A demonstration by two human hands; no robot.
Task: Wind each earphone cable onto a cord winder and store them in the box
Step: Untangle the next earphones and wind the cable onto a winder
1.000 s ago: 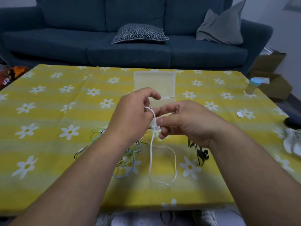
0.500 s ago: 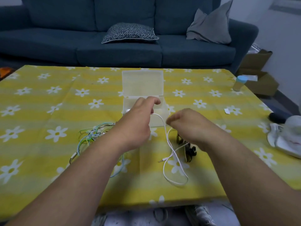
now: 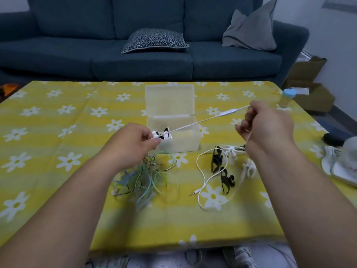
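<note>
My left hand [image 3: 133, 142] pinches a small black-and-white cord winder [image 3: 161, 134] in front of the translucent box [image 3: 185, 140], whose lid stands open. A white earphone cable [image 3: 202, 120] runs taut from the winder up to my right hand [image 3: 268, 126], which grips it near the inline remote. The rest of that cable loops down on the table to its jack plug [image 3: 194, 193]. A tangle of green, blue and black cables [image 3: 146, 176] lies below my left hand. Black winders [image 3: 222, 171] and white winders [image 3: 236, 151] lie under my right wrist.
The table has a yellow cloth with white daisies [image 3: 58, 161]. A blue-capped bottle [image 3: 287, 97] stands at the far right edge. A white cloth or cap [image 3: 343, 167] lies at the right edge. A blue sofa [image 3: 135, 55] stands behind the table.
My hands have moved apart: the right one has drawn the white cable out to the right and up until it is taut. The left hand has shifted left in front of the box.
</note>
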